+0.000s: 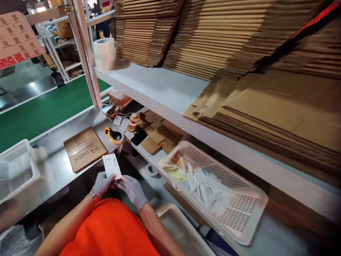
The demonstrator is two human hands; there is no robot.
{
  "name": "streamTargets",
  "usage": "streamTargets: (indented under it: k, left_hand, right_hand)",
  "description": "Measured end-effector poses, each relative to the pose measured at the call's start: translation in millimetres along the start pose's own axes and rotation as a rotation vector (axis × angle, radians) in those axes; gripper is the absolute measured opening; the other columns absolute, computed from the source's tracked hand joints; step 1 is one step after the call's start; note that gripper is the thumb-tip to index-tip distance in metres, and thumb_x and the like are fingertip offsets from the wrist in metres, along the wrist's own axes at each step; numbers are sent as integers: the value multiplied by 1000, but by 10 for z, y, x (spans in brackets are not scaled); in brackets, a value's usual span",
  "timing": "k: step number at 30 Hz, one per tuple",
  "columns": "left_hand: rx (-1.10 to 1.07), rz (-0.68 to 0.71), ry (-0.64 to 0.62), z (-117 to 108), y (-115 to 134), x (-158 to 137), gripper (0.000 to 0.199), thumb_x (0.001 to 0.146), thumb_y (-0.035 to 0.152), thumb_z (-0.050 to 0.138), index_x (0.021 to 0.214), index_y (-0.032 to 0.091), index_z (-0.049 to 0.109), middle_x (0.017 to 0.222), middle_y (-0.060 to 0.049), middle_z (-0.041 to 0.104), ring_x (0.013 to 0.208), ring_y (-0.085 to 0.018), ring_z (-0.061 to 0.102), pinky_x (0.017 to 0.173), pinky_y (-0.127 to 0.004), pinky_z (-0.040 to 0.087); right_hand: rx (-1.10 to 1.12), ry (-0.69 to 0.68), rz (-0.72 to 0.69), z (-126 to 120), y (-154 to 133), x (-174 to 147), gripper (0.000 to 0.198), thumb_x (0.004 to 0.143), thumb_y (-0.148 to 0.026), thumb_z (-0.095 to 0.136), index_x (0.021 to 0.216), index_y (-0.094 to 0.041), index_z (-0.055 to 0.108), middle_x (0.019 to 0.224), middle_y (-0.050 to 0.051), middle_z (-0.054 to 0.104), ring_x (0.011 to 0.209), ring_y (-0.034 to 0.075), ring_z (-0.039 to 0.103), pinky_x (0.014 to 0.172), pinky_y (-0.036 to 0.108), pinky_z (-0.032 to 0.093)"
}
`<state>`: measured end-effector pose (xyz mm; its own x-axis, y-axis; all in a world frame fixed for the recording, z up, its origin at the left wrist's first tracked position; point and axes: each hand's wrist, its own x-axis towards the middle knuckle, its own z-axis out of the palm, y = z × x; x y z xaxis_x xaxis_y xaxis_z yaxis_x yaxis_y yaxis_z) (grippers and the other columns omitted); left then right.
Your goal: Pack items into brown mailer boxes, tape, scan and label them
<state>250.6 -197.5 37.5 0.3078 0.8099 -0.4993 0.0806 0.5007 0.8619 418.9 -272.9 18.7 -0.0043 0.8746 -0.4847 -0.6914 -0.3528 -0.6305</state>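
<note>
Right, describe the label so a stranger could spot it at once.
Start at the metal table beside the green belt and find the flat carton lying on it. Just past the carton's near right corner, the gloved left hand holds the label, with the right hand at its lower edge. Unlike the brown carton, it's small and white.

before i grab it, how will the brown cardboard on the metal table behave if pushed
The brown cardboard will likely slide rather than tip, lying flat on the shiny metal table. It looks thin, so probably light; its straight edges suggest it's fairly stiff.
</note>
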Motion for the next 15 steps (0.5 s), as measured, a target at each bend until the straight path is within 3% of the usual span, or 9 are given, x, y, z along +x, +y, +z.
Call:
streamTargets:
  k: [7,15]
  left_hand:
    - [10,-17,22,-12,47,-47,65,62,61,106,96,9,88,92,-16,89,68,-22,79,56,-29,62]
    - [13,-63,-26,-22,-33,11,75,66,71,100,103,8,85,86,-14,84,70,-22,78,57,-29,60]
  right_hand:
    - [34,-36,11,21,-21,-8,53,67,-65,107,91,-22,89,100,12,91,101,33,87,117,57,64]
    - [-55,29,-34,-41,65,39,59,67,-74,105,89,-21,91,93,11,89,92,32,85,98,52,68]
